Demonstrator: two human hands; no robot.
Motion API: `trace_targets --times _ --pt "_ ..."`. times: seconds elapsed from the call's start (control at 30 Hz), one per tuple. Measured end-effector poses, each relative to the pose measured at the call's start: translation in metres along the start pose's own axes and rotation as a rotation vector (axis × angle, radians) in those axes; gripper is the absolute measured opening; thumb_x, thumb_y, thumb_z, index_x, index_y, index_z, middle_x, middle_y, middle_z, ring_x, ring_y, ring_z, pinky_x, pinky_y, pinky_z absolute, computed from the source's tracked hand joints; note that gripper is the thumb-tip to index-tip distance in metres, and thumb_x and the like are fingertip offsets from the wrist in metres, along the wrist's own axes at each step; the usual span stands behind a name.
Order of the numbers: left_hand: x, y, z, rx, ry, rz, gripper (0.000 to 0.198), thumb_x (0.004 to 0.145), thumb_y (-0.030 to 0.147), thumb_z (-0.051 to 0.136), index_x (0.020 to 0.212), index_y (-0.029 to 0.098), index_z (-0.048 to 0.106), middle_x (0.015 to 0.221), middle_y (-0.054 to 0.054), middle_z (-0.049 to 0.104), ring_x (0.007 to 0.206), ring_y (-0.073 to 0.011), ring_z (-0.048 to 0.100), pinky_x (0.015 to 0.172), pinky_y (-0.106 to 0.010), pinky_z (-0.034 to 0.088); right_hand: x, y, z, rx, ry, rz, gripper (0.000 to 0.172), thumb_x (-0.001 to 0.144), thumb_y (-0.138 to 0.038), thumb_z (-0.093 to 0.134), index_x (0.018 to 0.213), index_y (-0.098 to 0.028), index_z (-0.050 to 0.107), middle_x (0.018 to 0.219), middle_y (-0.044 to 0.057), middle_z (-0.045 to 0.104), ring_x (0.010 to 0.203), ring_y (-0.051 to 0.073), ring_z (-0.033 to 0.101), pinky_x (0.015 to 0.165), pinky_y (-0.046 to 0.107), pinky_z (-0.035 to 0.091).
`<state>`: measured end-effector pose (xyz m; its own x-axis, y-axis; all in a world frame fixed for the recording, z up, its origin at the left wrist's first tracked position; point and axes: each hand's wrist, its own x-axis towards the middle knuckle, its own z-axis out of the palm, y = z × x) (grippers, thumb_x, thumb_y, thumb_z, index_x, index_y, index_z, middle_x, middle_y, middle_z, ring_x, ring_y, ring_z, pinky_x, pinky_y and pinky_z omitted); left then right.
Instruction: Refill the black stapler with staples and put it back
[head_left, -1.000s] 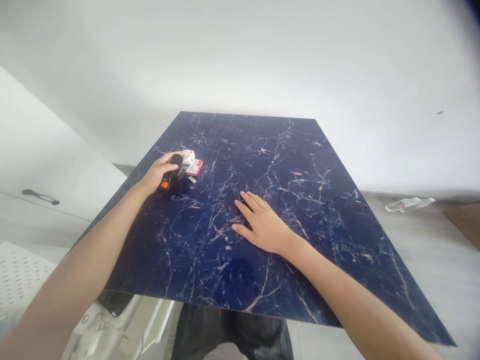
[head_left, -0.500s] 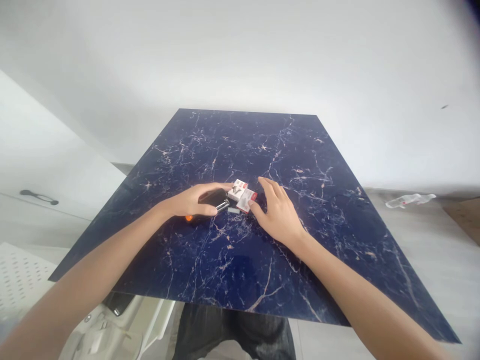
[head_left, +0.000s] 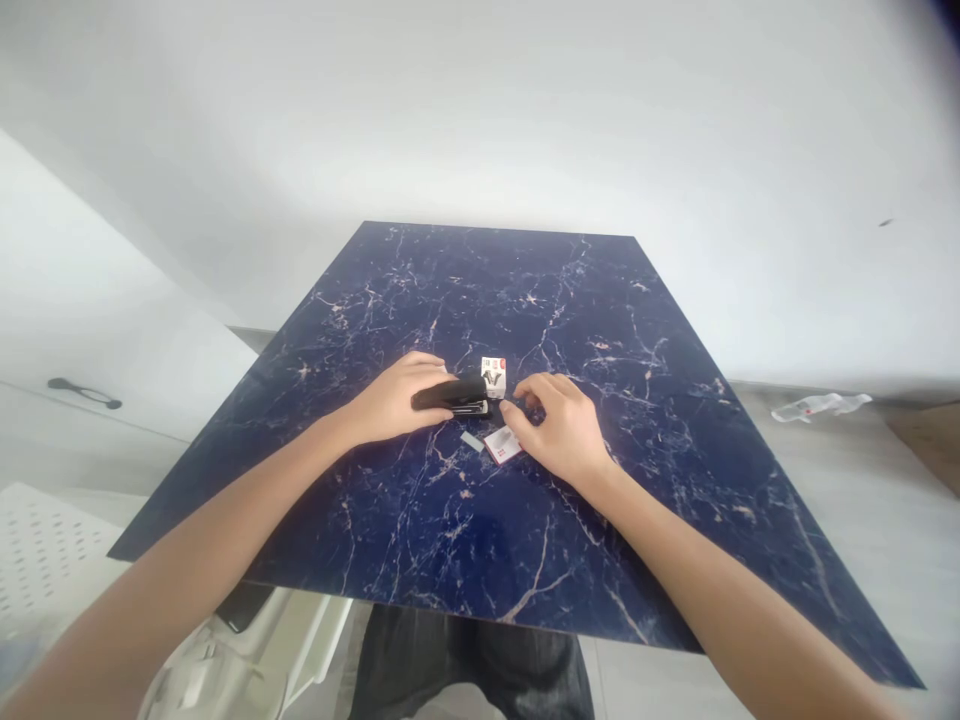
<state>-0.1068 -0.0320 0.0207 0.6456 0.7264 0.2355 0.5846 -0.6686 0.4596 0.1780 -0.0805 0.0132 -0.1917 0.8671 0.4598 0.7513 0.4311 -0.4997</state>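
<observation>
My left hand (head_left: 394,400) is wrapped round a black stapler (head_left: 454,395) that lies on the dark blue marbled table (head_left: 570,300). Just beyond the stapler's front end stands a small white and red box (head_left: 493,376). My right hand (head_left: 562,430) rests next to the stapler's tip with its fingers curled, and its fingertips touch a second red and white box (head_left: 502,445) lying flat. Between the two hands lies a small grey strip of staples (head_left: 472,441).
The table's near edge runs just above my dark trousers (head_left: 465,670). White furniture with a dark handle (head_left: 81,393) stands to the left. A perforated white surface (head_left: 37,560) sits at lower left. A clear plastic bottle (head_left: 817,406) lies on the floor at right.
My left hand has dragged the stapler and boxes from the far left to the table's middle. My right hand has moved up to them; one box now lies flat beside it.
</observation>
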Motion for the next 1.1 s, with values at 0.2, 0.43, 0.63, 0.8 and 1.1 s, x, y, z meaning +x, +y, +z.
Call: trace_targets --times 0.2,0.43,0.63,0.8,1.1 --pt "-0.001 -0.007 0.008 0.117 0.098 0.021 0.048 0.096 0.052 0.071 0.137 0.027 0.068 0.122 -0.01 0.073 0.117 -0.0307 0.061 0.1 -0.051 0.053 -0.003 -0.007 -0.021 0.591 -0.569 -0.15 0.015 0.097 -0.029 0.064 0.087 -0.021 0.072 0.074 -0.001 0.075 0.06 0.014 0.067 0.06 0.027 0.052" --pt "-0.006 -0.003 -0.01 0.153 -0.026 0.048 0.048 0.106 0.043 0.051 0.146 0.019 0.061 0.118 -0.014 0.073 0.101 -0.027 0.068 0.09 -0.043 0.056 -0.002 -0.002 -0.018 0.716 -0.608 0.014 0.018 0.097 -0.029 0.065 0.11 -0.02 0.073 0.099 0.005 0.081 0.085 0.02 0.078 0.077 0.033 0.063" --pt "-0.007 -0.004 -0.014 0.102 -0.02 0.002 0.05 0.103 0.046 0.053 0.143 0.017 0.064 0.111 -0.014 0.073 0.098 -0.0283 0.068 0.085 -0.042 0.056 -0.006 -0.002 -0.003 0.211 -0.202 -0.141 0.013 0.096 -0.023 0.06 0.091 -0.022 0.072 0.088 0.002 0.078 0.076 0.018 0.072 0.075 0.032 0.055" --pt "-0.007 -0.006 -0.013 0.051 -0.006 0.015 0.049 0.103 0.045 0.052 0.142 0.019 0.064 0.108 -0.012 0.073 0.094 -0.0269 0.068 0.084 -0.042 0.055 -0.011 -0.007 0.003 0.201 -0.307 -0.224 0.015 0.099 -0.025 0.059 0.096 -0.024 0.074 0.092 0.001 0.079 0.08 0.018 0.073 0.079 0.032 0.055" --pt "-0.007 -0.005 -0.014 0.032 -0.024 0.125 0.042 0.102 0.048 0.047 0.117 0.017 0.071 0.09 -0.009 0.07 0.079 -0.0239 0.062 0.072 -0.038 0.05 -0.002 0.007 0.004 0.019 -0.206 -0.058 0.02 0.096 -0.029 0.063 0.113 -0.022 0.074 0.1 0.007 0.077 0.089 0.024 0.072 0.08 0.038 0.057"
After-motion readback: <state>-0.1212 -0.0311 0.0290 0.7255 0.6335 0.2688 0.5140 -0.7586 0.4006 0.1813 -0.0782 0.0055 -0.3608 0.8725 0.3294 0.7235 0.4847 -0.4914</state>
